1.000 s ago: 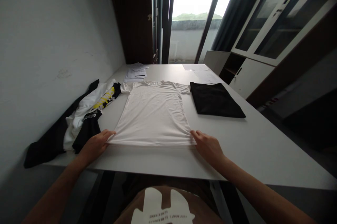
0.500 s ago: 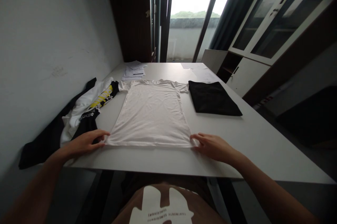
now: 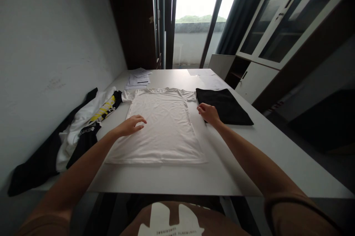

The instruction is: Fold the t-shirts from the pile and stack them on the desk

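Note:
A white short-sleeved T-shirt point(image 3: 163, 132) lies spread flat on the white table, its collar at the far side and its hem toward me. Above the left part of the shirt is my left hand point(image 3: 131, 125), fingers apart and holding nothing. My right hand point(image 3: 208, 113) is beside the shirt's right edge, in front of the folded black cloth point(image 3: 230, 106). Its fingers are bent, and I see nothing between them. Whether either hand touches the fabric I cannot tell.
Black, white and yellow-printed clothes point(image 3: 80, 125) are heaped along the wall at the left. Papers point(image 3: 138, 79) lie at the table's far left, with more sheets point(image 3: 209, 79) at the far right. The table's front edge point(image 3: 177, 192) runs close to my body. Cabinets point(image 3: 260, 81) stand at the right.
Both hands have left the shirt's bottom corners and moved forward, the left one inward over the shirt, the right one up along its side. The shirt remains spread out.

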A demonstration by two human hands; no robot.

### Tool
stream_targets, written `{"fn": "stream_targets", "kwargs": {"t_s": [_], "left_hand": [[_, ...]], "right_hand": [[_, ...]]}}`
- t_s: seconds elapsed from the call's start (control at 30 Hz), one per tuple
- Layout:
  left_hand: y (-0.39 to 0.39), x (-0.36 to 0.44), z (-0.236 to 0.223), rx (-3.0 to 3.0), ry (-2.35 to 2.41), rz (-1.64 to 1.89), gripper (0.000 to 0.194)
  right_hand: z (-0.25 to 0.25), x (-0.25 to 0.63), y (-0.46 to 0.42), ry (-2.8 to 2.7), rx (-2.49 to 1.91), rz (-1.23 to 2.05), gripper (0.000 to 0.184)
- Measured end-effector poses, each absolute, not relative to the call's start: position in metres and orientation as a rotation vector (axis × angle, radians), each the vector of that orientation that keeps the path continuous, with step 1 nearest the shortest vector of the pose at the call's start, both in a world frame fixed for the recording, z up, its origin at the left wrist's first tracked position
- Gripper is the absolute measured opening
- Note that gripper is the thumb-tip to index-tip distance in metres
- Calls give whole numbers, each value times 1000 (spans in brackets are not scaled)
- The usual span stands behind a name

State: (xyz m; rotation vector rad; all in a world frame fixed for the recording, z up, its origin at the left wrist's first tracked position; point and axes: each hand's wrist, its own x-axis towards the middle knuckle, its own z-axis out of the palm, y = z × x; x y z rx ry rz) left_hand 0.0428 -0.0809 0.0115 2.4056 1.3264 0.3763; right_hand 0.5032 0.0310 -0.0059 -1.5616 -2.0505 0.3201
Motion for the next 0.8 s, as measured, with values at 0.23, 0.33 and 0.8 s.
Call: {"fn": "stream_targets", "kwargs": {"t_s": [0.23,0.33,0.8], "left_hand": [[-20,84,-31,2530,1382,407,29],[0,103,-44,2616,1391,401,29],[146,107,-65,2390,1792,504,35]], "right_hand": [[-17,478,110,-1853,-1947,104,27],[-23,474,135,-1788,-1998,147,29],[-61,437,229,-1744,-2078,135,55]]}}
